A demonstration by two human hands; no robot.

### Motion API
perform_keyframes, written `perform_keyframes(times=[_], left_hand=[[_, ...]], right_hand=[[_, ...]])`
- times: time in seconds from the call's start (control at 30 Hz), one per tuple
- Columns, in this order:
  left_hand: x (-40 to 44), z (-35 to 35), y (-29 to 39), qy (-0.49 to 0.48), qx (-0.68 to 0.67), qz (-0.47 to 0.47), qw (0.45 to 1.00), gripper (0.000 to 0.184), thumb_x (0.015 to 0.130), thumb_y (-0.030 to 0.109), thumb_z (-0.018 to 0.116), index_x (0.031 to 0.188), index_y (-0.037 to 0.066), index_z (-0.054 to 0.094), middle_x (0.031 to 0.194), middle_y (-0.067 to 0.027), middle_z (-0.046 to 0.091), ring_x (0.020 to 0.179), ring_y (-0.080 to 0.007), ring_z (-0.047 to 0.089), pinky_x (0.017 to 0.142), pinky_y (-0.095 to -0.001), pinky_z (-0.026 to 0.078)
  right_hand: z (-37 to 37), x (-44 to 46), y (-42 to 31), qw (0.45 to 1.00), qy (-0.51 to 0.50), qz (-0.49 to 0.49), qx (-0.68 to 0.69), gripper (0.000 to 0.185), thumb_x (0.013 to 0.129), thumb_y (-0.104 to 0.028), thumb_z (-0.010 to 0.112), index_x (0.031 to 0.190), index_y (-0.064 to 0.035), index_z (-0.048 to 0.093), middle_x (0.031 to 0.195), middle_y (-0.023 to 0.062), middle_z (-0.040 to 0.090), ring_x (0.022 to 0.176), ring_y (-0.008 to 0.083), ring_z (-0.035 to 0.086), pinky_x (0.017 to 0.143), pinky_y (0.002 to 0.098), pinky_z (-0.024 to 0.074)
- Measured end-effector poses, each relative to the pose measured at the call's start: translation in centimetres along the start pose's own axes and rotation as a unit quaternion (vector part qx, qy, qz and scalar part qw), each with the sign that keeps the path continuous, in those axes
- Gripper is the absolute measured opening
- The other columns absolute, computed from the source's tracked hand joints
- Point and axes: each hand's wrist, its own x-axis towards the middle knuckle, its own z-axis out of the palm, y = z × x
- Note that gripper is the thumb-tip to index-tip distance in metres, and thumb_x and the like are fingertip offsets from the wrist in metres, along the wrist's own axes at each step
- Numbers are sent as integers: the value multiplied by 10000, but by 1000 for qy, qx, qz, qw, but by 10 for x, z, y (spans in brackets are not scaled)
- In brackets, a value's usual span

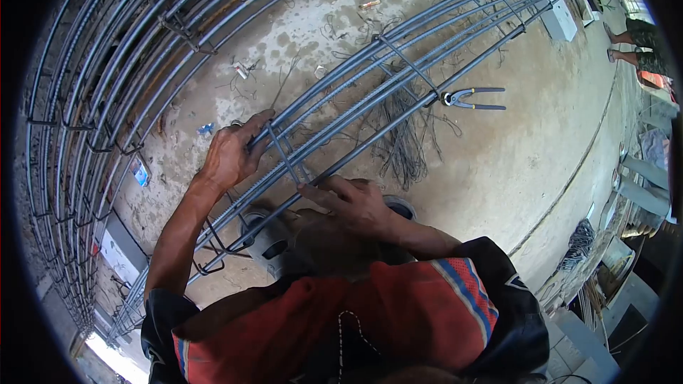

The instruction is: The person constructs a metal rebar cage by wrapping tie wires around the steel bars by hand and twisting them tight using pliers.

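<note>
A long rebar cage (398, 85) runs diagonally in front of me, its steel bars held by square stirrups. My left hand (231, 153) is closed around the far-side bar beside one stirrup (283, 151). A thin wire (286, 82) sticks up near its fingertips. At the near-side bar, my right hand (356, 203) has its fingers curled at the other corner of that same stirrup; whether a tie wire is between them is hidden. Pliers-like nippers (473, 98) with blue handles lie on the floor against the cage, handles pointing right.
A heap of tie wire (400, 131) lies under the cage. More rebar cages (107, 99) are stacked at left. A white block (560, 21) supports the far end, and another block (119, 252) stands at left. A wire coil (580, 242) and another person's legs (633, 46) are at right.
</note>
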Motion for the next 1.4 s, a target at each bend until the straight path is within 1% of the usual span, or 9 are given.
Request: perform_keyframes(times=[0.17,0.23,0.33,0.43,0.53,0.7,0.9,1.1,1.4], left_hand=[[0,2,-22,11,-47,25,999,381,782,168,681,1145,77,610,889,-187,673,844,-362,651,765,-419,512],[-5,14,-30,105,-90,45,989,353,770,208,695,1097,86,640,904,-194,673,845,-360,651,783,-403,515],[-9,-5,-19,30,-149,-64,986,332,764,216,694,1074,99,675,916,-205,673,836,-339,660,808,-387,513],[-4,2,-41,-9,-249,-54,967,316,796,217,662,1068,58,690,935,-191,690,845,-310,668,811,-364,511],[6,-3,-50,-64,-343,-56,936,422,855,256,653,1147,-47,626,940,-140,692,836,-175,645,768,-297,496],[14,-14,-41,-71,-347,-107,929,415,817,266,634,1121,-15,656,938,-147,696,841,-265,651,802,-336,484],[-1,0,-40,22,-216,-12,976,367,740,142,683,1059,-38,662,852,-207,672,779,-343,656,689,-394,510],[-11,21,-46,83,-92,115,986,388,820,95,597,1195,-3,567,919,-265,630,825,-407,627,760,-442,516],[-22,19,-29,55,-103,75,990,384,874,114,529,1251,34,529,1095,-162,600,1004,-267,592,849,-342,509]], right_hand=[[12,4,-4,997,26,13,-66,391,718,-114,758,1095,-106,653,743,12,574,577,170,616,464,288,503],[16,10,-12,997,50,31,-40,309,711,-56,757,1006,-69,664,670,16,575,518,156,592,439,279,487],[22,12,-14,995,61,33,-68,229,717,-45,753,934,-64,682,589,39,557,440,172,506,415,294,409],[16,21,-24,995,21,70,-62,184,732,-32,739,895,-49,655,573,47,562,427,149,537,396,296,431],[18,20,-29,991,26,121,-51,164,723,-14,737,854,-47,645,556,51,549,414,152,524,385,293,405],[22,21,-29,990,43,119,-66,117,725,-30,740,800,-49,652,560,53,550,412,140,500,394,279,376],[22,24,-30,994,59,65,-69,173,701,4,735,789,-58,600,575,40,549,428,148,527,386,287,405],[26,12,-25,991,52,54,-107,185,697,12,728,791,-55,583,577,40,550,440,155,553,388,281,418],[30,12,-23,993,70,71,-68,144,713,-1,728,782,-54,612,568,38,558,413,136,524,387,275,413]])
